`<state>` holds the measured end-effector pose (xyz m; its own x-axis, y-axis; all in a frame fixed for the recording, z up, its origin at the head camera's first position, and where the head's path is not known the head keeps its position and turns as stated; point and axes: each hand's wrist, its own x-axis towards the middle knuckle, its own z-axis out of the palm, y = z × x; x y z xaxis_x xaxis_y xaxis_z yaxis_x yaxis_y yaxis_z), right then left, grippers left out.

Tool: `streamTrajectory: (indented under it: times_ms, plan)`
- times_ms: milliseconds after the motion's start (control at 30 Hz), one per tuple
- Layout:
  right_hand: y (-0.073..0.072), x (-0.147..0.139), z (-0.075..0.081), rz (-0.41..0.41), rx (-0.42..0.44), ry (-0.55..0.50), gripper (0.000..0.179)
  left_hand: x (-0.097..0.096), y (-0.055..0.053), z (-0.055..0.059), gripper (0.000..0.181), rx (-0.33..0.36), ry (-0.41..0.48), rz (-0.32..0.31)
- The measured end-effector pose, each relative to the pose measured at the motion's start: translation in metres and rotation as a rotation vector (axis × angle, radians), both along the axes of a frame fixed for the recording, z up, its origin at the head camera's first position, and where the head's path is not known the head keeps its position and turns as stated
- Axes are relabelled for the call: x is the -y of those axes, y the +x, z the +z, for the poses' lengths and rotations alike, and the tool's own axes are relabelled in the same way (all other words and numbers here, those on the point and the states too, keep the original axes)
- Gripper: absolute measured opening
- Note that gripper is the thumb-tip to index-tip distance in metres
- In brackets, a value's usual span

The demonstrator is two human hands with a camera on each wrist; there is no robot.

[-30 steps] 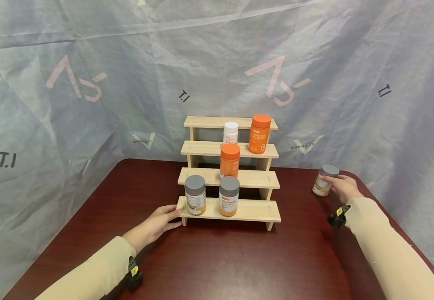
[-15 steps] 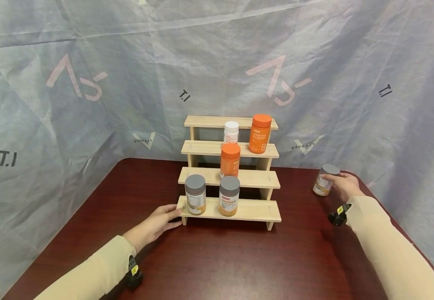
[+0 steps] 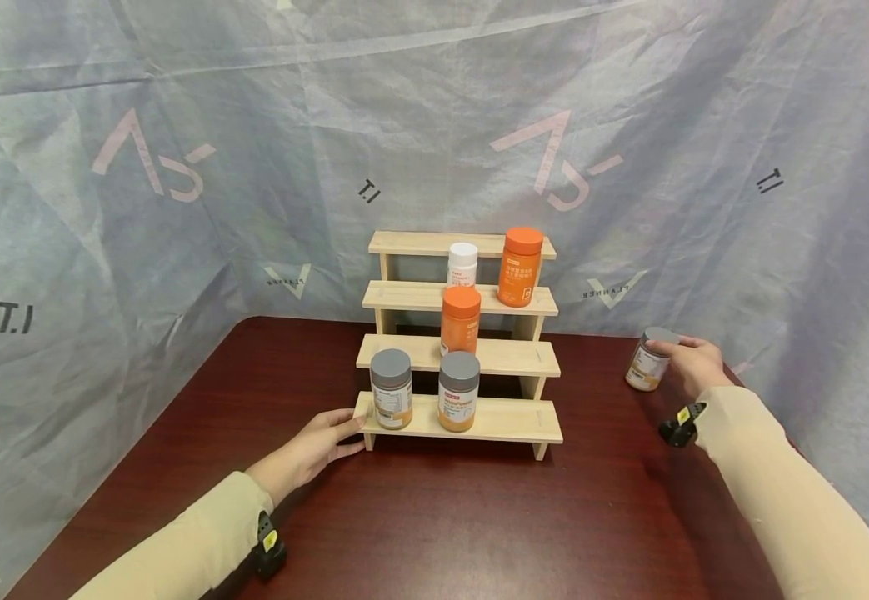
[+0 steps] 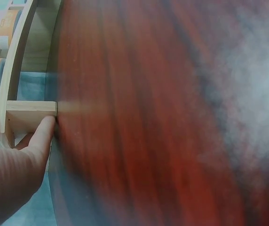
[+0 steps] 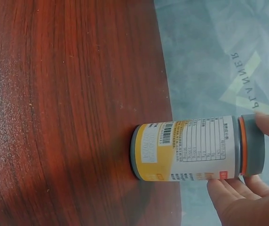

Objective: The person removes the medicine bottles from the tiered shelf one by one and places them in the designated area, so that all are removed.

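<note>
The person's right grip (image 3: 692,367) is closed around the upper end of a grey-lidded jar (image 3: 647,367) at the far right of the worktop (image 3: 599,517). One digit lies on the lid (image 5: 253,146), with other fingers along the opposite side; the rest of that hand is cut off in the right wrist view. The label's small print is hard to read, and whether the jar's base sits flush or is slightly raised cannot be told.

The left grip (image 3: 319,446) holds the left end of the wooden stand (image 3: 520,419) at its lowest board, some fingers hidden behind the leg. In the left wrist view the jars on the stand are cut off by the edge, and pale haze blurs one side of the worktop.

The white bottle (image 3: 462,263) has its foot hidden behind the middle orange jar (image 3: 461,321), whose own base is partly covered by the grey-lidded jar in front (image 3: 458,396).

Compared with half a second ago, the right grip sits higher, its digit now on the lid. The jar has barely shifted; the left grip and the stand look unchanged.
</note>
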<state>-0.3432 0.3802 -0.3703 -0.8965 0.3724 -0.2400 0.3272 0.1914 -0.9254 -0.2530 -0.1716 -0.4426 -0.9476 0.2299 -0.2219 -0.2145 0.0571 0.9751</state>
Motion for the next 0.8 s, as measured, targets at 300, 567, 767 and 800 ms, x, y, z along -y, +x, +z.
streamTrajectory:
  times_ms: [300,567,767,800]
  plan:
    - [-0.003,0.001,0.013,-0.11,-0.157,0.029,0.043,0.0,0.0,0.0,0.049,0.004,0.002,0.01]
    - [-0.004,-0.001,0.02,-0.101,-0.187,0.022,0.027,-0.001,-0.001,0.0,0.049,0.008,0.0,0.011]
    - [-0.002,0.001,0.025,-0.12,-0.299,-0.147,0.027,-0.001,0.0,0.0,0.049,0.01,-0.002,0.013]
    - [-0.002,0.003,0.027,-0.119,-0.318,-0.173,0.028,0.0,0.0,0.0,0.049,0.01,0.0,0.013]
